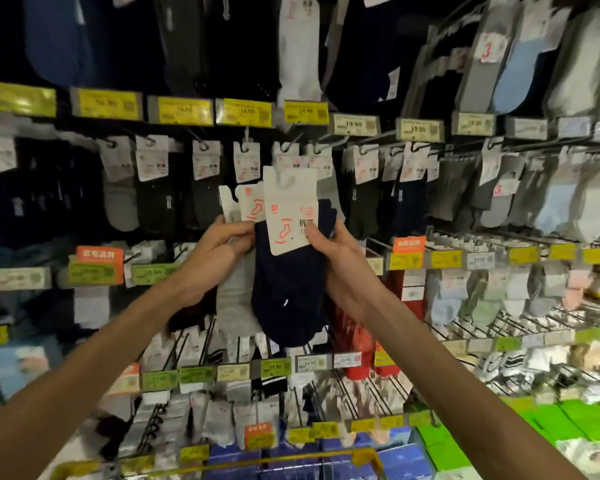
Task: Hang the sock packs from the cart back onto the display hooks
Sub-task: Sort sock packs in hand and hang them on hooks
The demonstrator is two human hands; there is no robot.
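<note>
1. Head camera, hands: your left hand (219,247) pinches a fan of packs from the left side, with the thumb on their white cards. The grey sock pack (236,292) shows among them. Your right hand (333,251) pinches the lower right corner of the card on the navy sock pack (284,282), which sits at the front of the fan.

2. Head camera, position: the navy pack's header card (291,206) is raised in front of the middle row. Its hanger slot is just below a display hook (293,142) and is not yet on it.

3. Risk: your grip is on one card corner, so the card may twist and the slot may miss the hook tip. The loosely fanned packs in your left hand could slip and drop onto the rows below.

4. Edges and room: the hook prongs point towards you and are crowded with hanging packs on both sides. A yellow price label (303,112) hangs just above the hook, so there is little room overhead. The open room is towards you, so bring the slot on from the front.
</note>
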